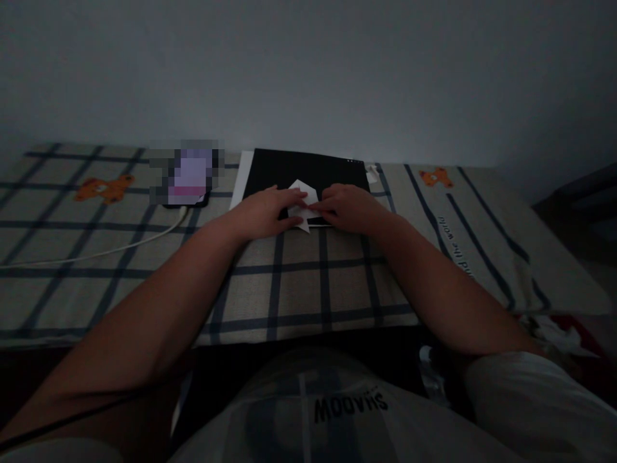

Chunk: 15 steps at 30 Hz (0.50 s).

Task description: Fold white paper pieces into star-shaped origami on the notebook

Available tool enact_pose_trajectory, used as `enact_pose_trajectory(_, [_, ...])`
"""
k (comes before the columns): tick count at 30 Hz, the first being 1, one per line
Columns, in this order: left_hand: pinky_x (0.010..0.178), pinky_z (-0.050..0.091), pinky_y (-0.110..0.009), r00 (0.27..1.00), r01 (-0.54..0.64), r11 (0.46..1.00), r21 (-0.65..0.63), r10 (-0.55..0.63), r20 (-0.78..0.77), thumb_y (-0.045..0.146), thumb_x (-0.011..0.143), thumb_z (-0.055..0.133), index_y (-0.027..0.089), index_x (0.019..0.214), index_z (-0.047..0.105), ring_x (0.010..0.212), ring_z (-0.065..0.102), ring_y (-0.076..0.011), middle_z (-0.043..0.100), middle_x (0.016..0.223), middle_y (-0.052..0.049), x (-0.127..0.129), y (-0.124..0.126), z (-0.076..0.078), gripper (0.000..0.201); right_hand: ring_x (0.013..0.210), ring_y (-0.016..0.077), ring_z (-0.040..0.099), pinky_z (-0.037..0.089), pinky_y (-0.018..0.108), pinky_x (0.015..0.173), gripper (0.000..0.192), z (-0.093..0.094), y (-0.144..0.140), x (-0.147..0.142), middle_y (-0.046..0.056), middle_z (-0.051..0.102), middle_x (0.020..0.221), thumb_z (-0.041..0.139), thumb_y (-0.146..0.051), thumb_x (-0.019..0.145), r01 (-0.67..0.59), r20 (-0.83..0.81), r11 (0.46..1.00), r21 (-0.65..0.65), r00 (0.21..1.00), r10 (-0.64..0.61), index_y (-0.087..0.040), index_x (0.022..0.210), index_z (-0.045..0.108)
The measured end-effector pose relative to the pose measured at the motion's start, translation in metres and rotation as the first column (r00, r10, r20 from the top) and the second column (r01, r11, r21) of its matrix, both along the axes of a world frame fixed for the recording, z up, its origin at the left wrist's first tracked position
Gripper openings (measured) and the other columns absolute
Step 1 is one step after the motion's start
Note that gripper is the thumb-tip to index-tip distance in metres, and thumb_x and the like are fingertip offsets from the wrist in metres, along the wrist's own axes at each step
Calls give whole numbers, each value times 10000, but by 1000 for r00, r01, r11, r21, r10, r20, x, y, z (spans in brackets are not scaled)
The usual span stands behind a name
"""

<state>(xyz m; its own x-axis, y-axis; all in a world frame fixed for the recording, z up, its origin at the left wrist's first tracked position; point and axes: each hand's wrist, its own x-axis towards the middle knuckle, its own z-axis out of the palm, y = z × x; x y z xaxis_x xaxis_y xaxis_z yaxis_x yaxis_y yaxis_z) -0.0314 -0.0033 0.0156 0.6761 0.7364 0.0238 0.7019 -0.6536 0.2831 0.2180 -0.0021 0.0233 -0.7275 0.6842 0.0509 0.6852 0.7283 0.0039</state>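
A small piece of folded white paper point(304, 190) with a pointed lower corner lies on a black folder or book point(289, 166). My left hand point(267, 211) holds the paper from the left, its fingers across the upper part and its thumb by the lower corner. From the right, my right hand point(348, 206) presses on the paper with the index finger, the other fingers curled in. Both sets of fingertips almost meet at the middle of the paper and cover parts of its folds.
Under the black folder, a white sheet point(241, 177) sticks out on the left. A phone point(190, 173), its screen blurred, has a white cable point(139, 243) plugged in. The checked tablecloth point(299, 283) reaches the wall point(308, 77). A crumpled white scrap point(372, 173) lies beside the folder.
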Motion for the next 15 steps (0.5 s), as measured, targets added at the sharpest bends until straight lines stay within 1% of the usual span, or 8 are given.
enact_pose_trajectory(5, [1340,297,-612,1000,-7,1000,-1,7,-15,443,1036,534,223,1462,641,1453,623,-314,612,1628,-98,0,1,-1,492,1040,266,645,395,378,855,413,6,-4,-1,127,786,1134,491,-228,1068,0,10,1000,1,1000,0,-205,1304,828])
enact_pose_trajectory(8, [1344,296,-593,1000,-17,1000,-9,17,-19,437,1038,540,206,1466,644,1477,607,-315,606,1635,-109,1,0,0,497,1043,268,658,421,380,884,386,11,-6,0,131,797,1120,532,-210,1026,-4,-5,1000,-29,1000,4,-187,1233,857])
enact_pose_trajectory(12, [1347,287,-603,1000,-25,999,-36,24,-18,423,1034,552,201,1487,632,1524,564,-317,596,1648,-113,2,-2,3,510,1010,261,670,446,370,895,366,17,-6,2,132,808,1052,566,-204,969,-7,3,998,-66,1000,8,-153,1150,880])
enact_pose_trajectory(15, [1351,270,-616,1000,-24,999,-32,24,-7,423,1033,555,201,1476,643,1529,559,-315,576,1668,-114,2,-2,3,504,943,246,671,450,360,859,359,19,-6,4,126,803,980,555,-235,961,23,24,997,-69,999,-22,-134,1062,884])
